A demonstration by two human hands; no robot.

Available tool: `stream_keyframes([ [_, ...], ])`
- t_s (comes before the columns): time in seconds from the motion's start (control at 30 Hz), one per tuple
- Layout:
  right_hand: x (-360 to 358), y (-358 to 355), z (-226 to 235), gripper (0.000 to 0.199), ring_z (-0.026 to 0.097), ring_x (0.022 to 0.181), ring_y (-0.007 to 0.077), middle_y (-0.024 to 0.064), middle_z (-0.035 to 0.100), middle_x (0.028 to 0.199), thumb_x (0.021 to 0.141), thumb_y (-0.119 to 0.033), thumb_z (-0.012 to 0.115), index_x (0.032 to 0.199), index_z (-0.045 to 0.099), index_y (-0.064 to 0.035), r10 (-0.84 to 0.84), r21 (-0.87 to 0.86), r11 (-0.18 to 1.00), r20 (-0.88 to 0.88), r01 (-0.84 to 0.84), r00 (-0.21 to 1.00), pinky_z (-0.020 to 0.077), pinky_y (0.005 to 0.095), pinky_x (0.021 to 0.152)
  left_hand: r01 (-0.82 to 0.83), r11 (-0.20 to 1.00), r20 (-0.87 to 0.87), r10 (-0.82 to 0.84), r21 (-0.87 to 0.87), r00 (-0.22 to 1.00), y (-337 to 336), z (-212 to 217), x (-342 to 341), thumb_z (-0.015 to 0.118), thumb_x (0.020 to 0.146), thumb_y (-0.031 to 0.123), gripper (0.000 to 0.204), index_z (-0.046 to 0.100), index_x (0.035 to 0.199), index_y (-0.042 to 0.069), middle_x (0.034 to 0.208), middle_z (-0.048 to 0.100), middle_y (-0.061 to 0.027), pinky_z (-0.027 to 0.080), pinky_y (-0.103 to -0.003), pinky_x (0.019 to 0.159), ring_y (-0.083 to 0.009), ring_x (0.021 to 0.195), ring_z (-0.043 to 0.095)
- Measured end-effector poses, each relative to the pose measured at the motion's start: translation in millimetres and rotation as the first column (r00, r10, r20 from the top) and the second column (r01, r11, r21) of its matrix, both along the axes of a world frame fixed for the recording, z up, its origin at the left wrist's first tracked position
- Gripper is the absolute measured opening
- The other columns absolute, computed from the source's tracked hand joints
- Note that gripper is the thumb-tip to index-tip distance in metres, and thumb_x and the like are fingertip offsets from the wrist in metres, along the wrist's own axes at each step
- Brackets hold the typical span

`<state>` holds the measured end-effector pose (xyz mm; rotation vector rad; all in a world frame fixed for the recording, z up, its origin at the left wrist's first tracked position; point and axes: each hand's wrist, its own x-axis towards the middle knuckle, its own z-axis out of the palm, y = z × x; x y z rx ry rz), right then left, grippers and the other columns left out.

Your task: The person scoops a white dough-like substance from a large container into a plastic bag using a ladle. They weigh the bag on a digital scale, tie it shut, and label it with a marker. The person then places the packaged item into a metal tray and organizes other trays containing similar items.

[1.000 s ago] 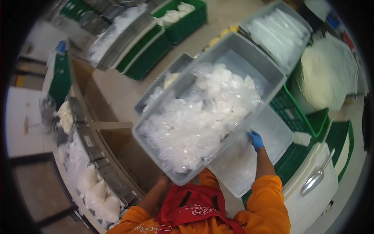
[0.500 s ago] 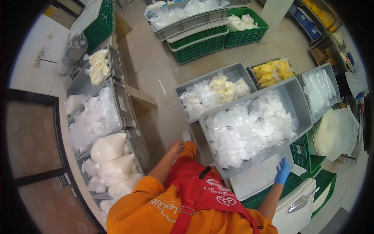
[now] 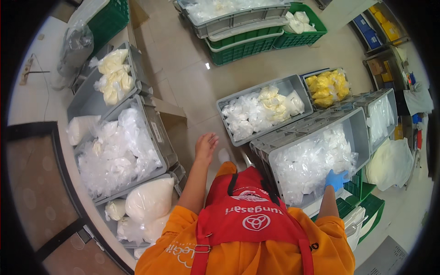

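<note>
My bare left hand (image 3: 206, 145) is held over the floor with its fingers stretched out, nothing in it. My right hand (image 3: 337, 179), in a blue glove, reaches over the near right side of a grey crate (image 3: 363, 137). Its fingers are spread against the small clear bags of white powder (image 3: 311, 160) that fill the crate; it grips none that I can see. Just beyond, a second grey crate (image 3: 263, 135) holds white and pale-yellow bags (image 3: 270, 103).
At left, grey crates (image 3: 153, 123) hold white bags (image 3: 119, 151) and large powder bags (image 3: 149, 201). Ahead stand stacked green and grey crates (image 3: 243, 46). Yellow bags (image 3: 327, 87) fill a crate at right, near shelves (image 3: 385, 27). A dark-framed door (image 3: 39, 130) is at far left.
My right hand has moved from beside the crate onto the bags in it. My left hand has risen forward, its fingers now stretched out. The whole view has shifted.
</note>
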<state>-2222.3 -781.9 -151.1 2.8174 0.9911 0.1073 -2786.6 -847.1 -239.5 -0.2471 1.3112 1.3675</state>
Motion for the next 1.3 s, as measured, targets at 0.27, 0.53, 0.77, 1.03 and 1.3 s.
stream_keyframes([
  [0.27, -20, 21, 12, 0.084, 0.043, 0.131, 0.0457, 0.0279, 0.013, 0.156, 0.084, -0.039, 0.065, 0.153, 0.023, -0.0117, -0.057, -0.121, 0.991, 0.044, 0.062, 0.997, 0.0479, 0.0458, 0.101, 0.178, 0.980, -0.011, -0.179, -0.095, 0.984, 31, 8, -16, 0.063, 0.092, 0.022, 0.025, 0.054, 0.112, 0.009, 0.109, 0.063, -0.0062, 0.051, -0.033, 0.083, -0.0201, 0.096, 0.064],
  [0.53, -8, 45, 10, 0.078, 0.043, 0.132, 0.0432, 0.0275, 0.015, 0.156, 0.086, -0.031, 0.066, 0.151, 0.029, -0.0097, -0.103, -0.128, 0.986, 0.058, 0.109, 0.993, 0.0446, 0.0453, 0.104, 0.514, 0.744, -0.075, -0.596, -0.426, 0.800, 108, -38, -64, 0.064, 0.089, 0.024, 0.026, 0.055, 0.110, 0.010, 0.105, 0.063, -0.0045, 0.052, -0.032, 0.081, -0.0185, 0.091, 0.064],
  [0.77, 26, 34, -12, 0.077, 0.051, 0.123, 0.0430, 0.0238, 0.017, 0.157, 0.084, -0.029, 0.068, 0.150, 0.032, -0.0119, -0.002, -0.027, 1.000, 0.161, 0.007, 0.987, 0.0498, 0.0446, 0.096, 0.719, 0.445, -0.118, -0.881, -0.534, 0.458, 228, -74, -98, 0.065, 0.087, 0.022, 0.017, 0.058, 0.097, 0.011, 0.083, 0.059, -0.0005, 0.049, -0.027, 0.064, -0.0115, 0.074, 0.059],
  [1.03, 23, 43, 2, 0.077, 0.052, 0.121, 0.0430, 0.0204, 0.021, 0.157, 0.082, -0.025, 0.070, 0.148, 0.035, -0.0125, -0.121, 0.034, 0.992, 0.046, 0.120, 0.992, 0.0478, 0.0456, 0.097, 0.822, 0.165, -0.258, -0.966, -0.545, 0.023, 361, -69, -2, 0.066, 0.087, 0.025, 0.022, 0.061, 0.097, 0.006, 0.081, 0.062, -0.0035, 0.048, -0.027, 0.058, -0.0124, 0.069, 0.059],
  [1.3, 34, 58, 5, 0.066, 0.048, 0.125, 0.0429, 0.0220, 0.030, 0.153, 0.081, -0.021, 0.070, 0.142, 0.045, -0.0103, -0.238, 0.190, 0.947, -0.130, 0.259, 0.963, 0.0433, 0.0449, 0.102, 0.807, -0.383, -0.400, -0.721, -0.450, -0.566, 446, -80, 46, 0.067, 0.087, 0.021, 0.028, 0.064, 0.106, 0.000, 0.088, 0.066, -0.0056, 0.051, -0.029, 0.070, -0.0132, 0.078, 0.061],
])
